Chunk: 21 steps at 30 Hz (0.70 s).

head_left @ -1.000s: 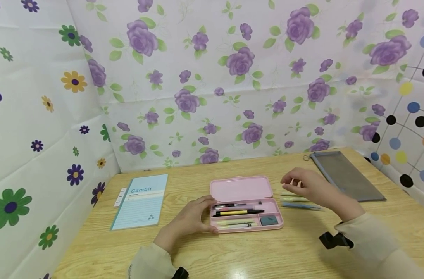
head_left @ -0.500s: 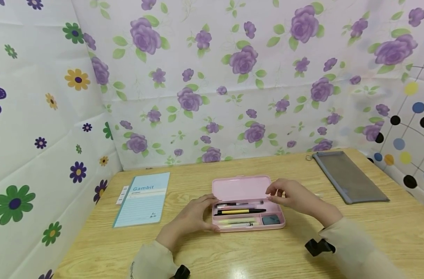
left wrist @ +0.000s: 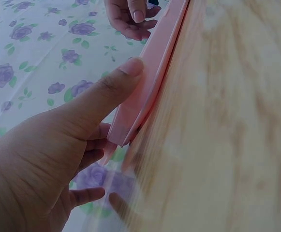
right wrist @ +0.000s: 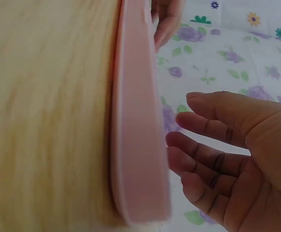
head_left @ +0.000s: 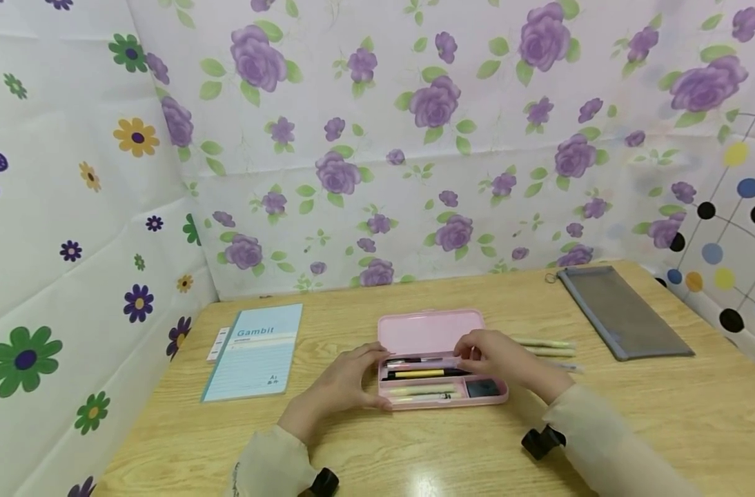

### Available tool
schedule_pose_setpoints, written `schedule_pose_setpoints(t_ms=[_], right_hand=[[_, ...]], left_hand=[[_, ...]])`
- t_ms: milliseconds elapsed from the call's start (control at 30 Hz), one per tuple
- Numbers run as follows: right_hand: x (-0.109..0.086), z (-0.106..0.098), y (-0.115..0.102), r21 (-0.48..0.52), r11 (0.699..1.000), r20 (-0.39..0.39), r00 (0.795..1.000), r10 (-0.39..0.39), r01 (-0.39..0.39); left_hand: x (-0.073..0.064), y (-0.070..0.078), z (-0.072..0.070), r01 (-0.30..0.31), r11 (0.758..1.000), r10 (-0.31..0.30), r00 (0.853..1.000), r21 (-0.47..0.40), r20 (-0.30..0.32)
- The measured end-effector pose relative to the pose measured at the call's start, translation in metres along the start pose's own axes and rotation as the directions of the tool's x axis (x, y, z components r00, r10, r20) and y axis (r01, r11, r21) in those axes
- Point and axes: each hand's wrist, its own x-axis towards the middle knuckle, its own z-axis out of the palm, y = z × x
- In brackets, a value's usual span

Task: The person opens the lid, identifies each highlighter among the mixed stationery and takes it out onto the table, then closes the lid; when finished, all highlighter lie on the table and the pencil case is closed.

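In the head view a pink pencil case (head_left: 430, 330) lies with its lid folded back. My left hand (head_left: 343, 383) grips its left end; the left wrist view has the thumb (left wrist: 125, 72) along the case's front wall. Over the right part of the upper compartment, my right hand (head_left: 492, 359) has its fingers loosely bent. The right wrist view shows nothing between its thumb and fingers. Inside the case are a yellow-and-black pen (head_left: 422, 374), a dark-ended pen (head_left: 408, 360), pale yellow pens (head_left: 421, 390) and a dark eraser (head_left: 482, 388). The right hand covers part of the upper compartment.
Several pale yellow and bluish pens (head_left: 548, 351) lie right of the case, partly behind the right hand. A grey mesh pouch (head_left: 626, 310) is farther right. A light blue notebook (head_left: 253, 352) lies at left over a white card (head_left: 216, 345). Floral cloth (head_left: 353, 172) hangs behind the table.
My right hand has moved left from above the loose pens, across the case's right edge, to the upper compartment. My left hand stays at the case's left end.
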Motion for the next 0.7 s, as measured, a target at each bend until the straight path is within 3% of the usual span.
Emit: schedule_pose_setpoints(t_ms=[467, 700], right_hand=[[0.006, 0.011, -0.005, -0.052, 0.998, 0.015, 0.999, 0.038, -0.037], [0.010, 0.017, -0.009, -0.141, 0.990, 0.006, 1.000, -0.002, 0.003]], left_hand=[[0.001, 0.002, -0.001, -0.004, 1.000, 0.004, 1.000, -0.001, 0.007], [0.000, 0.000, -0.001, -0.005, 1.000, 0.005, 1.000, 0.001, 0.004]])
